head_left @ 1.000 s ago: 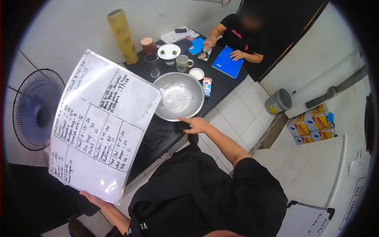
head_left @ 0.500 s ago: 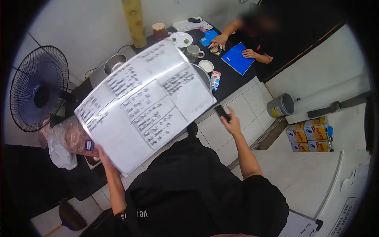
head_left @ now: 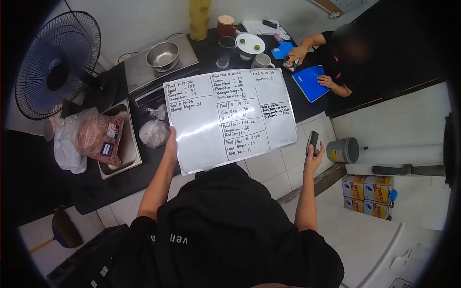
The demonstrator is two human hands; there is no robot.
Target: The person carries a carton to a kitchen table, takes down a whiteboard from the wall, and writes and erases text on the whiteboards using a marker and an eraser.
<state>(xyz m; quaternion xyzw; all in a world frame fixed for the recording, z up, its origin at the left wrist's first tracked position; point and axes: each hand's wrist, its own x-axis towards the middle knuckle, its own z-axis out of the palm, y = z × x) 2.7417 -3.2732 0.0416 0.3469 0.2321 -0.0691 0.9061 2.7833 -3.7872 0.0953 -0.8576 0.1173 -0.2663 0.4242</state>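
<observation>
My left hand [head_left: 171, 147] is closed on the lower left edge of a whiteboard [head_left: 199, 132], which is tilted up in front of my chest. Handwritten dates, food names and numbers fill several ruled boxes on it. To the right of the board, apart from it, my right hand [head_left: 313, 161] is closed around a small dark oblong block, which looks like a whiteboard eraser [head_left: 312, 140]. Left of the board, a knotted plastic bag [head_left: 154, 133] with pale contents lies on the black counter [head_left: 122, 185]. The board hides part of the counter behind it.
A bag of ground meat [head_left: 98, 137] rests on a steel tray [head_left: 137, 158]. A fan [head_left: 60, 53] stands at left, a steel bowl [head_left: 163, 56] behind. Across the counter, a person [head_left: 353, 53] works beside a blue notebook [head_left: 309, 84]. A grey bucket [head_left: 345, 150] stands at right.
The whiteboard has turned closer to level and moved rightward in view, so its writing is now readable. My right hand has moved right, away from the board's corner, with the eraser upright.
</observation>
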